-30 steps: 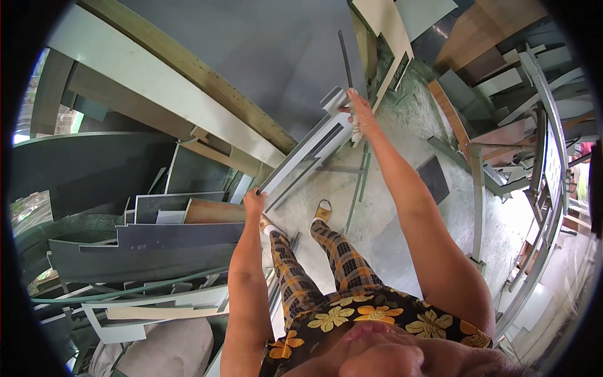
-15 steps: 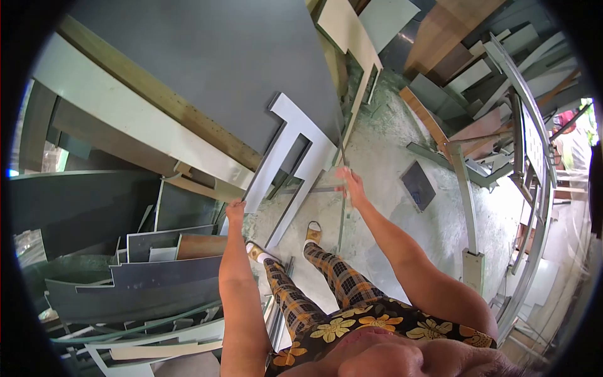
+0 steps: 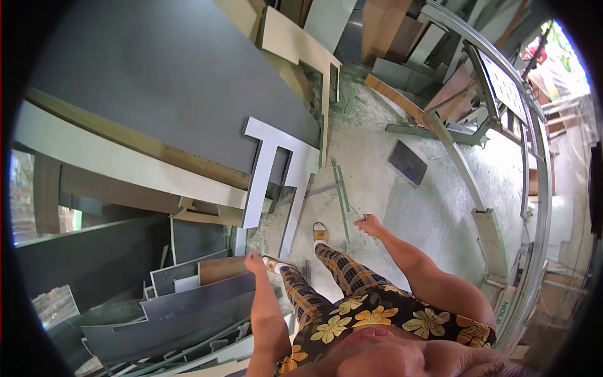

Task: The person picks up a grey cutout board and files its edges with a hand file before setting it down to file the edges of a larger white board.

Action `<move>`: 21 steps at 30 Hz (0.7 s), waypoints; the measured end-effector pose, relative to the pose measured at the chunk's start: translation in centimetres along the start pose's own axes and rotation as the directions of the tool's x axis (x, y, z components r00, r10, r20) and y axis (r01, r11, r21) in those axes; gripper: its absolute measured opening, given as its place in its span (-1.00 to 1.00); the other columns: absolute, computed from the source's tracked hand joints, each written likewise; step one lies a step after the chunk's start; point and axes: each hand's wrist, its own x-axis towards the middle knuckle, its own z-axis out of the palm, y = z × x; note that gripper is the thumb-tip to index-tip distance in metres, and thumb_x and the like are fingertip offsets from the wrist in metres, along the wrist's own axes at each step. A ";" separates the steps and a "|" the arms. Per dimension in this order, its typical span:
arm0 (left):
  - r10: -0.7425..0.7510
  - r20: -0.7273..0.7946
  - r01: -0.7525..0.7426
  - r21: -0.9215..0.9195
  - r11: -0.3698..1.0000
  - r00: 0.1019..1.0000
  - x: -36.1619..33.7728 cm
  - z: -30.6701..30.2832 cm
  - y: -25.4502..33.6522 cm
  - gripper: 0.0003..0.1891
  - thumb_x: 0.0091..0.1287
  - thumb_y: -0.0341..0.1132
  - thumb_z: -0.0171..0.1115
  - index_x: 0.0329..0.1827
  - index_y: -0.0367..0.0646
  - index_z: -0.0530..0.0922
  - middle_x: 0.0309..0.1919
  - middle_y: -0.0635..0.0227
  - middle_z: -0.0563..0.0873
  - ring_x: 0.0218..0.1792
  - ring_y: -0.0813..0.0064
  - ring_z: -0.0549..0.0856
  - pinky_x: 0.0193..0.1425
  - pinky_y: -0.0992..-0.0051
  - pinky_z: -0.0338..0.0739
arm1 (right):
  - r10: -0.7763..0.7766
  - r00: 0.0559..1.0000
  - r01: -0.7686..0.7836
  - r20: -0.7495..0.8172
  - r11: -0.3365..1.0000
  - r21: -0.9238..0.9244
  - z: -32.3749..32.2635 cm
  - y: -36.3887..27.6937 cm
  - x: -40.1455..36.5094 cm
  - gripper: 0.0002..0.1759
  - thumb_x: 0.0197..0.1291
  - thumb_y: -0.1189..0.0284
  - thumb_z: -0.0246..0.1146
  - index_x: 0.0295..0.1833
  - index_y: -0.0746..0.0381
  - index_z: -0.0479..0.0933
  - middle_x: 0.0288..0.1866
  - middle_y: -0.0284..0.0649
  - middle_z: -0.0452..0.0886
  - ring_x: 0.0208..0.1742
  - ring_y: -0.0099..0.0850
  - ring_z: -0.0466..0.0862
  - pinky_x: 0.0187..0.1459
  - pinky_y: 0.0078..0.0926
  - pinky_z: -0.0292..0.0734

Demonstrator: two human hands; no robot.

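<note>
A light grey panel with a rectangular cutout leans against a large dark grey sheet. My left hand is below the panel's lower end, apart from it, with its fingers curled and nothing visible in them. To the right, above the floor, my right hand is closed. A thin line shows at its fingertips, too fine to name. Near my right hand, narrow green-grey strips lie on the floor.
Stacked dark boards fill the left side. A dark square piece lies on the concrete floor. At the right stands a metal frame with offcuts behind it. A cream board leans at the back.
My left hand has let go of the grey panel's edge and dropped lower. My right hand has drawn back from beside the panel towards my body. The view has shifted.
</note>
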 end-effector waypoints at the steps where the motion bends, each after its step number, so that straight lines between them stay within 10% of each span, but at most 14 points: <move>1: 0.026 -0.027 -0.028 -0.070 0.997 0.999 -1.1 -0.1 -1.5 -0.79 0.08 -0.30 0.19 -0.47 -0.31 0.63 -0.59 0.04 0.63 -0.53 0.15 0.61 -0.33 0.21 0.46 | -0.001 1.000 0.001 0.002 1.000 -0.031 0.1 0.1 -0.6 -0.55 0.01 0.16 0.34 -0.15 0.31 0.50 -0.47 -0.20 0.62 -0.65 -0.55 0.45 -0.71 -0.52 0.31; 12: -0.238 0.129 0.256 -0.147 0.956 0.963 -6.8 -10.9 -7.7 -0.91 0.07 -0.46 0.23 -0.46 -0.24 0.69 -0.63 0.32 0.67 -0.58 0.51 0.64 -0.52 0.51 0.50 | -0.284 0.940 0.191 -0.187 0.896 -0.401 -2.3 8.7 -6.5 -0.53 -0.08 0.13 0.36 -0.26 0.34 0.55 -0.52 -0.15 0.64 -0.52 -0.35 0.62 -0.45 -0.35 0.53; 21: 0.073 0.168 -0.087 0.077 0.993 0.983 0.0 -10.4 -5.7 -0.84 0.02 -0.35 0.34 -0.39 -0.22 0.60 -0.61 0.35 0.60 -0.62 0.49 0.57 -0.56 0.45 0.44 | 0.042 0.991 -0.058 -0.124 0.991 -0.121 -6.8 15.5 -7.6 -0.59 -0.09 0.21 0.34 -0.28 0.36 0.57 -0.53 -0.13 0.63 -0.61 -0.32 0.60 -0.55 -0.34 0.50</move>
